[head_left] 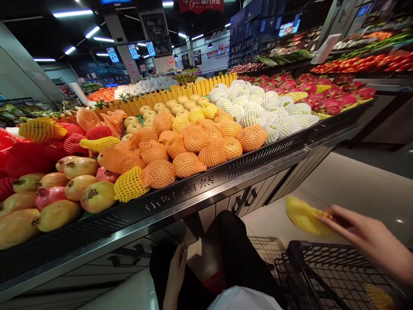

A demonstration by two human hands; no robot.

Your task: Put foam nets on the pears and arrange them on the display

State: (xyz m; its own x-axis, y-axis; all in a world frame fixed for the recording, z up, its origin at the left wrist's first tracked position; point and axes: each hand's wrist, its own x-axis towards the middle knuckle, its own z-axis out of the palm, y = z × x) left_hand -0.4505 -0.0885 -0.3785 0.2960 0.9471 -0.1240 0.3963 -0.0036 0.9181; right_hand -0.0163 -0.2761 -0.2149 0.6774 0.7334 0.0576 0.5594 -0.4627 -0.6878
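Over the shopping cart (325, 258) at the right, my right hand (355, 226) pinches one end of a yellow foam fruit net (303, 215). Motion blurs the net, and I cannot tell whether anything is inside it. My left hand (177, 269) hangs low by my dark trouser leg, its fingers loosely stretched and nothing visible in them. In front of me the fruit stand (200, 183) bears orange-netted fruit (158, 172), bare pomegranates (97, 197), and round fruit in white nets (254, 116).
A yellow netted piece (379, 297) lies in the cart. Pale yellow-brown fruit (182, 105) and dragon fruit (329, 97) fill the stand's back and right. Tomatoes (371, 63) are displayed farther right. Below the stand's metal edge are cabinet doors with dark handles (251, 197).
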